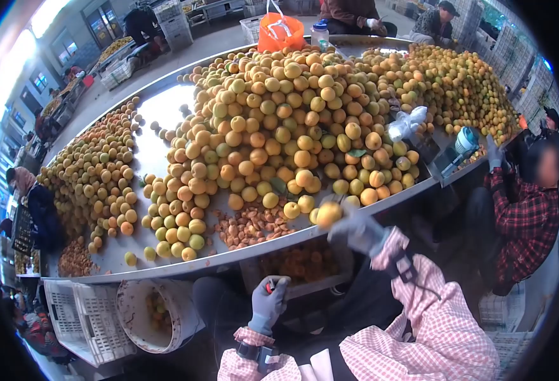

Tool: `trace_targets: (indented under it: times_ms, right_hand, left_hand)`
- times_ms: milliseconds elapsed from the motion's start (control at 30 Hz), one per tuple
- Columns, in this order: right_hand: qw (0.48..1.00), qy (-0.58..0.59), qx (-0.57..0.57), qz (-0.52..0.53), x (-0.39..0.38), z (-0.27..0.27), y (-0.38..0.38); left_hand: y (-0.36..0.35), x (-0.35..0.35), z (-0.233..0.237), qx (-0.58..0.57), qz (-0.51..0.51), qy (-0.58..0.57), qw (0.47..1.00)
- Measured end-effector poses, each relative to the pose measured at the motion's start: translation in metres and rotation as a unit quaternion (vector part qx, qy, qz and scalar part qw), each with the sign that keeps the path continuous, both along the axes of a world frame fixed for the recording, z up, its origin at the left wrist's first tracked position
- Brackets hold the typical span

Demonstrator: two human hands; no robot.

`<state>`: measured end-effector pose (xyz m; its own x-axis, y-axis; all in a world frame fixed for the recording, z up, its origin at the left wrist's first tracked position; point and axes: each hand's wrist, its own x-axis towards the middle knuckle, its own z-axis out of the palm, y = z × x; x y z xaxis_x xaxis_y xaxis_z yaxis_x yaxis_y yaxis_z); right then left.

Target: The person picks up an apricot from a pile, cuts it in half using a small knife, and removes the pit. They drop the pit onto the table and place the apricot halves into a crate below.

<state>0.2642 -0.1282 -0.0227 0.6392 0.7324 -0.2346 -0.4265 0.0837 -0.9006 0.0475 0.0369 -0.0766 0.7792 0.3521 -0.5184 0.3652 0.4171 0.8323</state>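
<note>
My left hand (270,305), in a grey glove, is closed in front of my lap around a small object with a red part (270,287); its kind is mostly hidden by the fingers. My right hand (359,233), also gloved and smeared by motion, is at the table's near edge. A blurred yellow apricot (329,214) is at its fingertips and appears held. Beyond it rises a large heap of apricots (273,120) on the metal table (117,244). A pile of brown apricot pits (254,227) lies near the front edge.
Below the table edge is a crate with orange pieces (301,263). To the left stand a white bucket (130,317) and a white plastic crate (70,324). An orange bag (280,33) and a bottle (319,32) stand at the back. A co-worker in plaid (527,228) sits at right.
</note>
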Motion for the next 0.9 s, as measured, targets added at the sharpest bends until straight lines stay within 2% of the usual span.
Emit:
trace_targets:
  times_ms: [33, 100, 133, 167, 200, 233, 267, 300, 333, 367, 433, 467, 500, 567, 600, 667, 700, 733, 767, 833, 900]
  right_hand:
    - [0.994, 0.055, 0.038, 0.084, -0.022, -0.017, -0.005]
    - [0.981, 0.154, 0.030, 0.116, -0.076, -0.020, -0.002]
    - [0.985, 0.140, 0.019, 0.095, -0.096, -0.025, 0.003]
    - [0.989, 0.127, 0.007, 0.075, -0.117, -0.031, 0.008]
    - [0.998, -0.031, 0.046, 0.024, -0.135, -0.053, 0.018]
    - [0.998, -0.026, 0.049, 0.030, -0.141, -0.064, 0.019]
    - [0.998, -0.066, 0.004, -0.010, -0.146, -0.072, 0.018]
    - [0.992, -0.105, -0.042, -0.050, -0.152, -0.073, 0.017]
    - [0.985, -0.161, -0.047, -0.040, -0.149, -0.070, 0.014]
    - [0.985, -0.162, -0.045, -0.037, -0.146, -0.069, 0.010]
    - [0.999, -0.027, -0.022, 0.007, -0.143, -0.067, 0.002]
    - [0.999, 0.029, -0.018, -0.013, -0.145, -0.065, 0.000]
    - [0.999, 0.030, -0.019, -0.013, -0.148, -0.062, -0.002]
    - [0.984, 0.173, 0.014, -0.041, -0.152, -0.059, -0.008]
    - [0.984, 0.174, 0.014, -0.042, -0.152, -0.058, -0.010]
    - [0.982, 0.184, 0.032, -0.034, -0.152, -0.056, -0.018]
    - [0.981, 0.186, 0.033, -0.037, -0.148, -0.049, -0.021]
    - [0.989, 0.139, 0.034, 0.022, -0.144, -0.039, -0.024]
    - [0.992, 0.090, 0.035, 0.082, -0.141, -0.033, -0.026]
    - [0.991, 0.100, 0.025, 0.087, -0.143, -0.030, -0.031]
    - [0.986, -0.129, -0.076, 0.077, -0.144, -0.020, -0.040]
  left_hand:
    - [0.000, 0.001, -0.006, 0.032, 0.004, -0.009, 0.999]
    - [0.001, -0.002, -0.030, 0.225, -0.018, -0.040, 0.973]
    - [0.001, -0.001, -0.017, 0.447, -0.069, -0.041, 0.891]
    - [-0.004, -0.001, -0.004, 0.550, -0.099, -0.006, 0.829]
    - [-0.006, -0.003, -0.003, 0.582, -0.120, -0.003, 0.804]
    - [-0.007, -0.005, -0.003, 0.614, -0.141, -0.001, 0.776]
    - [-0.010, -0.007, -0.003, 0.615, -0.138, 0.007, 0.776]
    - [-0.013, -0.010, -0.002, 0.637, -0.180, 0.037, 0.749]
    - [-0.016, -0.011, -0.001, 0.657, -0.219, 0.063, 0.718]
    - [-0.018, -0.013, 0.000, 0.658, -0.217, 0.066, 0.718]
    - [-0.024, -0.018, 0.008, 0.642, -0.240, 0.025, 0.728]
    - [-0.027, -0.019, 0.014, 0.651, -0.267, 0.042, 0.709]
    - [-0.030, -0.018, 0.018, 0.650, -0.268, 0.042, 0.710]
    - [-0.035, -0.017, 0.023, 0.645, -0.314, 0.088, 0.691]
    - [-0.033, -0.019, 0.025, 0.645, -0.315, 0.088, 0.691]
    - [-0.023, -0.029, 0.029, 0.473, -0.307, -0.056, 0.824]
    - [-0.023, -0.033, 0.025, 0.473, -0.310, -0.056, 0.823]
    - [-0.023, -0.039, 0.018, 0.276, -0.300, -0.059, 0.911]
    - [-0.022, -0.043, 0.013, 0.067, -0.275, -0.059, 0.957]
    - [-0.018, -0.041, 0.040, 0.057, -0.282, -0.027, 0.957]
    - [-0.005, -0.044, 0.063, -0.102, -0.198, 0.019, 0.975]
